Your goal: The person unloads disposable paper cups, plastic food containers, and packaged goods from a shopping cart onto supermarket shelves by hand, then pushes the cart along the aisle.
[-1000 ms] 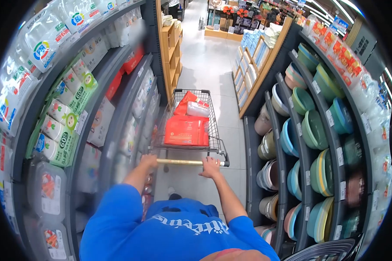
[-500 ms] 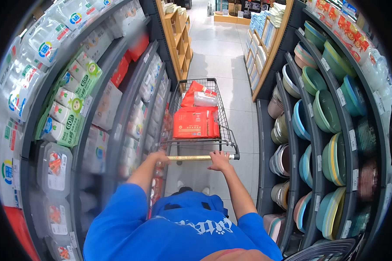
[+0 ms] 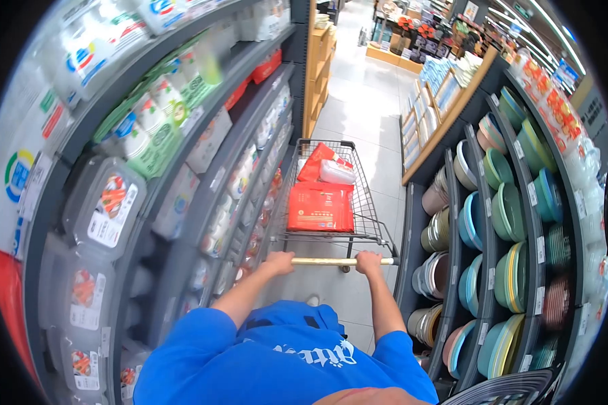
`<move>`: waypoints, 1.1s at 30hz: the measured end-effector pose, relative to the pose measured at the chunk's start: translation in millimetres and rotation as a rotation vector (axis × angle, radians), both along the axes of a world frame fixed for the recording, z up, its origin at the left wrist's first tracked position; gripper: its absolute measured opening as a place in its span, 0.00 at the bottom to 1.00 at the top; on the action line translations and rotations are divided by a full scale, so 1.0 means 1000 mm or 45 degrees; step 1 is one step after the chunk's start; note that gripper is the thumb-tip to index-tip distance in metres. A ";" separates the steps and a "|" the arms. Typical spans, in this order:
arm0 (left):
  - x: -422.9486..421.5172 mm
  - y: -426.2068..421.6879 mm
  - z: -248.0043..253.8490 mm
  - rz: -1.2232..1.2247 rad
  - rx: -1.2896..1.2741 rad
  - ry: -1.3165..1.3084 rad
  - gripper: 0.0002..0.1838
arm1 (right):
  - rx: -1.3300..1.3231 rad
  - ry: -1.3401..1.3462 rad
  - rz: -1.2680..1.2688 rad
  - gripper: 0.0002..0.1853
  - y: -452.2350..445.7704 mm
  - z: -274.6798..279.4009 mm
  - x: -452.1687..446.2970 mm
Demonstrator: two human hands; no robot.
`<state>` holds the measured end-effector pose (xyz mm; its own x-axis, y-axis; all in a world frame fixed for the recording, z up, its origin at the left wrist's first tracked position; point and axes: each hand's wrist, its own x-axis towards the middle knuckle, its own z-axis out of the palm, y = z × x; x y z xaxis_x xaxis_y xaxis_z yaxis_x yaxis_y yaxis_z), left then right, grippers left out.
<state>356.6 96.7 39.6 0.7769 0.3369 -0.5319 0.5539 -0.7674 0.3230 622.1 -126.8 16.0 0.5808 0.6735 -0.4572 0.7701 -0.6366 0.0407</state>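
Note:
Both of my hands are on the pale handle bar point(image 3: 324, 261) of a wire shopping cart point(image 3: 368, 209). My left hand point(image 3: 280, 262) wraps round the bar's left end, fingers closed. Near the right end, my right hand point(image 3: 369, 262) is closed round the same bar. Inside the cart lies a large red package point(image 3: 321, 207). Behind it are another red package point(image 3: 315, 164) and a clear plastic pack point(image 3: 337, 172).
Shelves on the left hold clear plastic containers point(image 3: 106, 209) and green-wrapped rolls point(image 3: 159, 115). On the right, shelves hold stacked plastic basins point(image 3: 511, 277). A tiled aisle point(image 3: 358, 111) runs forward past wooden shelving point(image 3: 321, 74) and folded towels point(image 3: 439, 101).
The cart and my hands sit further right in view, and the left shelves look closer. My right hand's fingers, looser on the bar before, are now wrapped round it.

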 end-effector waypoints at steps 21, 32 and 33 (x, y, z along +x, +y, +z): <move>-0.176 0.014 -0.008 -0.170 -0.305 0.064 0.30 | -0.313 0.066 -0.166 0.15 -0.021 0.006 -0.194; -0.274 0.024 -0.029 -0.149 -0.294 0.039 0.40 | -0.157 0.072 -0.031 0.12 -0.022 0.007 -0.299; -0.280 0.022 -0.025 -0.149 -0.278 0.015 0.40 | -0.080 0.018 0.007 0.12 -0.027 0.003 -0.306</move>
<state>76.8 118.8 14.3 0.7972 0.1213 -0.5914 0.4701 -0.7393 0.4820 315.8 -153.6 18.9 0.5705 0.6465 -0.5066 0.7745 -0.6287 0.0698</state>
